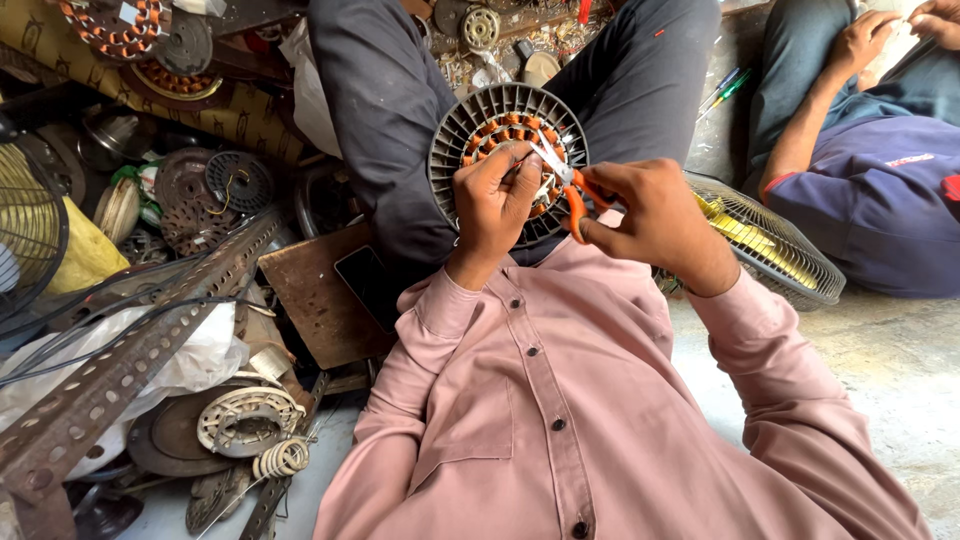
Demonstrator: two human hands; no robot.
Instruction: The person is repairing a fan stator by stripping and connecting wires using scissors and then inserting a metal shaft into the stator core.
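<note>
Cluttered workshop floor (900, 370) it was, concrete on the right, scrap on the left: a perforated steel angle bar (130, 350), copper-wound stators (120, 25), a coiled spring (283, 458), a dark phone (365, 280) on a brown board (315, 300). Much of that pile was half buried and hard to sort out. A wire fan guard (770, 245) lay partly hidden behind the right forearm, and another person's arm (815, 110) was cut off at the top right corner.

Centre stage, the grey finned motor housing (470, 125) with its ring of copper coils rested on the dark-trousered lap, facing up. The left hand (495, 205) covered its lower middle, fingers (505, 165) curled onto the coils, so what they pinched could not be made out. The right hand (650, 215) was closed around orange-handled pliers (572, 200), metal tips reaching in just beside the left fingertips, over the windings. Whether the tips gripped a wire was too small to tell.
</note>
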